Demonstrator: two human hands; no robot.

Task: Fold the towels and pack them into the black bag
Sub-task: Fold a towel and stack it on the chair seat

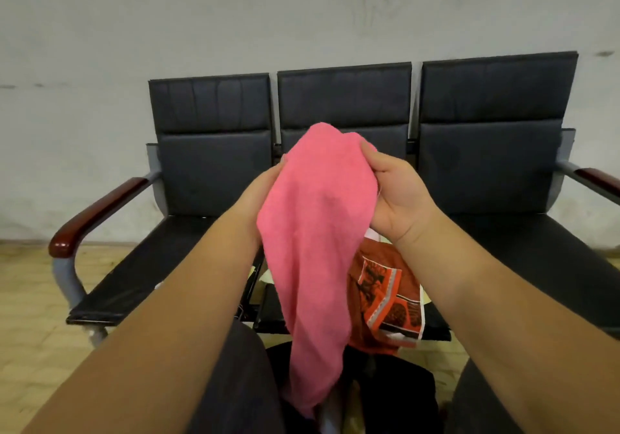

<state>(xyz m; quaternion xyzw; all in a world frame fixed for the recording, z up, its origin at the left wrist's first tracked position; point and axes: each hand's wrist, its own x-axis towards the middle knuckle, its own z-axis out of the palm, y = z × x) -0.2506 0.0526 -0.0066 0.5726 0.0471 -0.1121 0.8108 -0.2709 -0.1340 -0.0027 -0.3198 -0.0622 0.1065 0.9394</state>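
A pink towel (315,232) hangs in the air in front of the person, above the middle of a row of seats (342,98) with dark padded backs. It is plain, soft and fuzzy, with no pattern, label or trim showing. Its top is bunched and rounded between the two hands, and the rest drops in one long, loosely gathered fold that narrows towards the bottom, ending between the person's knees.

The right hand (399,192) grips the towel's upper right edge, thumb on the near side and fingers curled round the cloth. The left hand (265,185) holds the upper left edge; its fingers are mostly hidden behind the towel.

Behind the hanging towel, an orange printed cloth (385,296) lies on the middle seat. It bears black characters and pale borders, but the writing cannot be read. Below it, near the floor, sits a black bag (396,396), partly covered by the towel's lower end.
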